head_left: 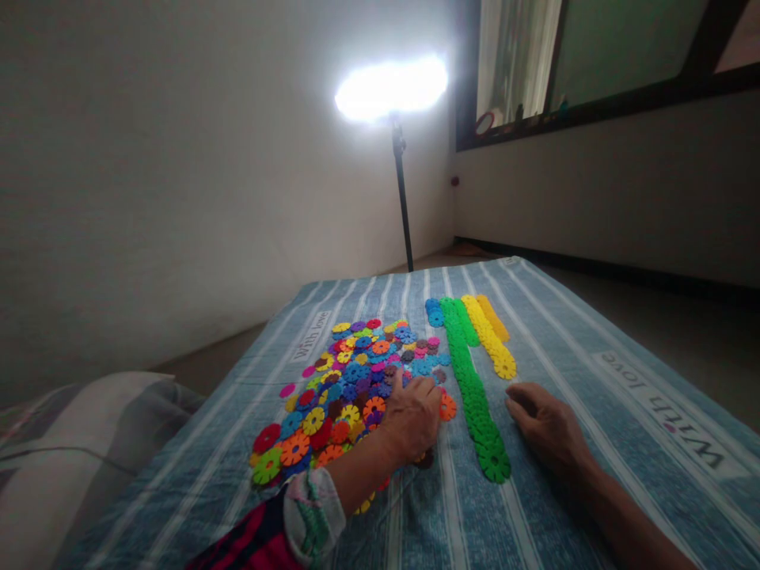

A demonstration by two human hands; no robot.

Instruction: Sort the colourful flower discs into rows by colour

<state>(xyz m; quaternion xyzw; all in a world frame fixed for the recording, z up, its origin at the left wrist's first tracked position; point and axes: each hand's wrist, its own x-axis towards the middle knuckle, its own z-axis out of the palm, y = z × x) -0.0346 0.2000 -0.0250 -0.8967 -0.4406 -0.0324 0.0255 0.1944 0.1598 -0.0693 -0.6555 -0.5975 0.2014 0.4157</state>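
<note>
A heap of flat, flower-shaped plastic discs (347, 388) in many colours lies on a blue striped bedsheet (594, 412). To its right run sorted rows: a long green row (472, 388), a yellow row (490, 336), a short orange row (494, 317) and a few blue discs (435, 311). My left hand (412, 419) rests palm down on the right edge of the heap, its fingers curled over discs near an orange one (447, 407). My right hand (546, 427) lies on the sheet just right of the green row, fingers loosely bent, nothing seen in it.
A lamp on a thin black stand (402, 198) shines brightly behind the bed. A grey pillow (77, 451) lies at the left. Bare white walls stand behind, and a dark-framed window (594, 63) sits at upper right. The sheet reads "With love" (665, 416).
</note>
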